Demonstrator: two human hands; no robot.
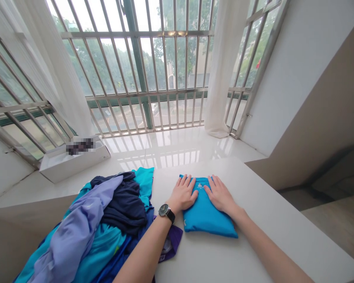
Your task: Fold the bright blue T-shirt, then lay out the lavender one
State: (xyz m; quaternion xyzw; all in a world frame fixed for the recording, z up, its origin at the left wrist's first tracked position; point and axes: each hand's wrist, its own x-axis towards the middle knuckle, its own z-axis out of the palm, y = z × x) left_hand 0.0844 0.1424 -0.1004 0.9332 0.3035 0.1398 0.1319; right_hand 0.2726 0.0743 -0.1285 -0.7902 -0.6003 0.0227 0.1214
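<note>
A blue shirt (208, 220), folded into a compact bundle with a small pale logo near its top edge, lies on the white table (271, 243). My left hand (183, 192), with a black-strapped watch (164, 210) at its wrist, rests flat on the bundle's upper left part. On the upper right part lies my right hand (220, 193), fingers stretched out. Both palms press on the cloth, and neither hand grips it. Left of my left forearm is a heap of loose clothes, with a lavender garment (79, 228), a dark navy one (125, 208) and a teal one (106, 245).
A white open box (76, 159) stands on the windowsill (177, 149) at the back left. Behind the sill are metal window bars (165, 63) and white curtains (221, 70). A purple cloth (174, 241) sticks out from the heap beside the bundle.
</note>
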